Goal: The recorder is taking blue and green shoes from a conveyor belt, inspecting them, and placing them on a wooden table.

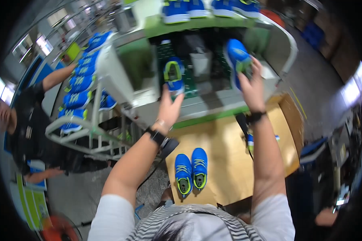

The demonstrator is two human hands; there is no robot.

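Observation:
My left hand (169,109) is raised and grips a blue shoe (173,77) with lime-green lining by its heel, opening toward me. My right hand (251,82) holds a second blue shoe (235,58) up by its heel, the blue sole turned to the left. Both shoes hang in front of a dark recess in a green and white conveyor line (213,106). Below my arms, a matching pair of blue shoes (191,172) stands side by side on a plywood table (225,160). Each wrist wears a dark band.
A white tiered rack (98,80) at left carries several blue shoes. More blue shoes line the green shelf (181,24) above the recess. Another person (32,128) in dark clothes stands at the left by the rack. A small blue item (250,140) lies on the table.

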